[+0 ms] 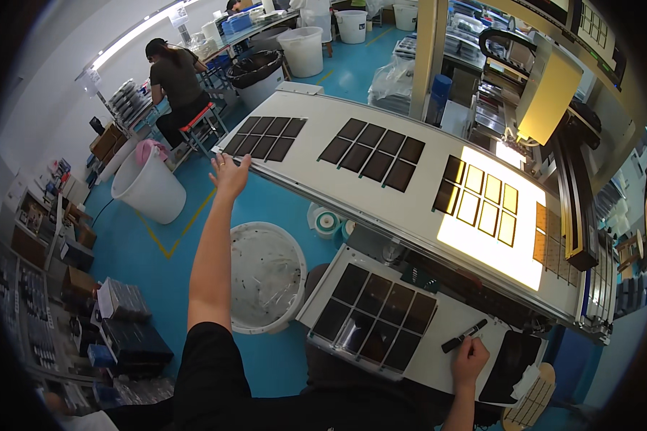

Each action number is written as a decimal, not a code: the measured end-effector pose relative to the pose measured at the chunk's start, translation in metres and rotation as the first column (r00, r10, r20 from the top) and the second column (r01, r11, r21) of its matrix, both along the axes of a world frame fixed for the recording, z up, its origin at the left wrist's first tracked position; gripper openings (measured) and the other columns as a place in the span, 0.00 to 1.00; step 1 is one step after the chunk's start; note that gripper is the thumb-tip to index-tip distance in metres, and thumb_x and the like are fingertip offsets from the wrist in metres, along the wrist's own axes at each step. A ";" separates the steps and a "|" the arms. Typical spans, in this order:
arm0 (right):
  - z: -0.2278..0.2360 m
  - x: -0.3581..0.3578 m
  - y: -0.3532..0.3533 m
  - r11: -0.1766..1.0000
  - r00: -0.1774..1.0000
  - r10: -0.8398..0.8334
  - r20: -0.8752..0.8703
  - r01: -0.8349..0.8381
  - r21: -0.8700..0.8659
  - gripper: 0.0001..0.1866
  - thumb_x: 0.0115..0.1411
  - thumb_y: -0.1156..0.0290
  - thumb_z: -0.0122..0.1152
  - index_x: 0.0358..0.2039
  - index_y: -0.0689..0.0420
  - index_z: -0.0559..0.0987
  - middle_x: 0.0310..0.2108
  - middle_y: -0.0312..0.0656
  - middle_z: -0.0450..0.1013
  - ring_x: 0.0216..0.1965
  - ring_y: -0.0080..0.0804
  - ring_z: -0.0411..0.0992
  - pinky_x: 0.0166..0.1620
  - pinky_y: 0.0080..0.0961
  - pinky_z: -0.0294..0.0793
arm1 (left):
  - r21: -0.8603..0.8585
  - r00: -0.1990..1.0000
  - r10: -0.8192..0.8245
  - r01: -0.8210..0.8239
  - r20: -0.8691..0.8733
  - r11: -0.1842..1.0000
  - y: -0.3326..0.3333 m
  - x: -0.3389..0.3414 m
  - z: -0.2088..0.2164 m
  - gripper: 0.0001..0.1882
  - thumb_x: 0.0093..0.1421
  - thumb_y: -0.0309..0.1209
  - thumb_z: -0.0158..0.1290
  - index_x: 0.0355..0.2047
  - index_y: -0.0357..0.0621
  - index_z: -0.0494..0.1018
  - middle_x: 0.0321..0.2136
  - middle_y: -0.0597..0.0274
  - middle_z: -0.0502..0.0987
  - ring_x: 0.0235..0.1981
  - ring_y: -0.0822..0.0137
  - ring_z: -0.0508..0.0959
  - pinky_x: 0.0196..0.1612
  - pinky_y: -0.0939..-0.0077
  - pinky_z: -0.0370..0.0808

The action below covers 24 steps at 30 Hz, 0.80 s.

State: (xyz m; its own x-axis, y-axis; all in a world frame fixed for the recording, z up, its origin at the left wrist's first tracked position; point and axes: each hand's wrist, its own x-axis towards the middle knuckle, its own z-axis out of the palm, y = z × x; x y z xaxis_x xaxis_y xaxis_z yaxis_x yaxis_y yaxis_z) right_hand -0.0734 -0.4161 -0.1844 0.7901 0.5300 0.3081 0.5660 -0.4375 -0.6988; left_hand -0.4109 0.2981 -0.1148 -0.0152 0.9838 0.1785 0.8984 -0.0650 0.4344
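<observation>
My left arm reaches far out, and my left hand [230,174], fingers spread, is at the near left corner of the long white conveyor table [316,176]. Just beyond it lies a sheet of dark rectangular panels [272,136]. A second dark panel sheet [373,152] lies mid-table, and a third panel sheet [482,200] glows yellow over a lit area. My right hand [471,361] is closed around a black marker pen [456,343] over the lower white worktop [438,352]. Left of it, a stack of dark panels [372,316] rests before me.
A white tub [266,276] stands on the blue floor below my left arm. A white bin [151,183] stands farther left. Another person [176,82] sits on a stool at the wall bench. Machine framework with a yellow-lit head [550,93] rises over the table's right end.
</observation>
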 end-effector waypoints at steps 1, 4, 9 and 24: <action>0.000 0.000 0.000 1.000 1.000 0.000 0.004 0.000 -0.001 0.21 0.71 0.71 0.63 0.21 0.62 0.68 0.14 0.44 0.61 0.17 0.30 0.58 0.23 0.34 0.57 | 0.057 0.994 0.056 -0.050 -0.097 0.997 -0.001 0.002 0.002 0.56 0.70 0.68 0.46 0.79 0.31 0.52 0.82 0.44 0.48 0.83 0.44 0.42 0.79 0.31 0.39; 0.000 0.000 0.000 1.000 1.000 -0.005 0.006 0.004 0.008 0.21 0.71 0.71 0.63 0.21 0.62 0.68 0.14 0.44 0.61 0.17 0.30 0.58 0.24 0.34 0.57 | 0.011 0.992 0.008 -0.007 -0.127 1.000 0.009 0.013 0.016 0.58 0.69 0.70 0.46 0.80 0.30 0.49 0.83 0.44 0.45 0.84 0.46 0.41 0.80 0.34 0.36; -0.001 0.000 -0.001 1.000 1.000 -0.007 0.029 0.007 0.005 0.21 0.70 0.71 0.63 0.21 0.63 0.68 0.15 0.44 0.61 0.17 0.31 0.58 0.24 0.35 0.57 | -0.072 0.981 -0.089 0.078 -0.172 0.994 0.019 0.033 0.038 0.58 0.69 0.70 0.46 0.80 0.30 0.50 0.82 0.44 0.47 0.84 0.48 0.42 0.80 0.35 0.37; 0.001 0.000 -0.001 1.000 1.000 -0.021 0.000 0.021 -0.011 0.21 0.69 0.72 0.64 0.21 0.61 0.67 0.15 0.45 0.61 0.17 0.34 0.59 0.24 0.35 0.59 | -0.088 0.955 -0.187 0.171 -0.230 0.981 0.005 0.071 0.046 0.53 0.71 0.65 0.44 0.79 0.30 0.53 0.81 0.45 0.51 0.83 0.51 0.47 0.81 0.36 0.40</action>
